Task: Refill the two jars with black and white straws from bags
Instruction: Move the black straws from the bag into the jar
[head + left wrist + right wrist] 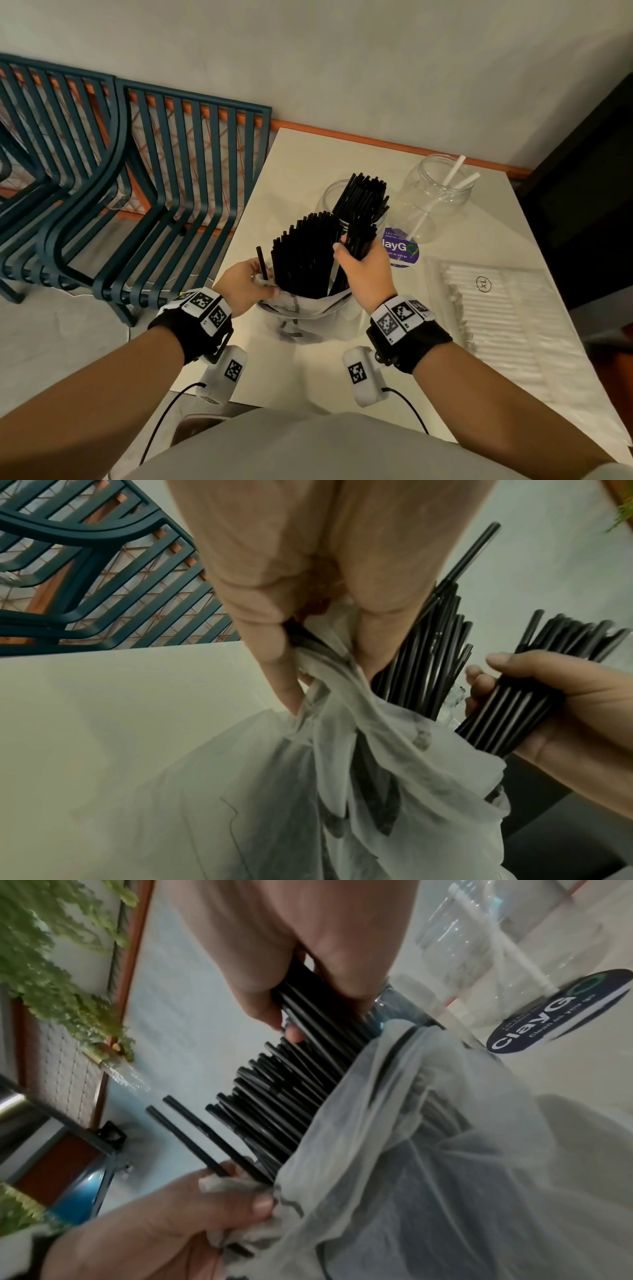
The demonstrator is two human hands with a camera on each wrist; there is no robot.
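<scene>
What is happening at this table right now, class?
A person is restocking straws. The left hand grips the rim of a thin plastic bag full of black straws, while the right hand holds a bunch of them pulled partway out. One jar already holds black straws; the other jar holds two white ones. A pack of white straws lies unopened to the right.

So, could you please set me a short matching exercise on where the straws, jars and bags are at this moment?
Things:
1. right hand
2. left hand
3. far jar
4. flat packet of white straws

States:
A. lies on the table, untouched
B. holds two white straws
C. grips a bunch of black straws
D. holds the rim of the thin bag

Pairs: 1-C, 2-D, 3-B, 4-A
</scene>
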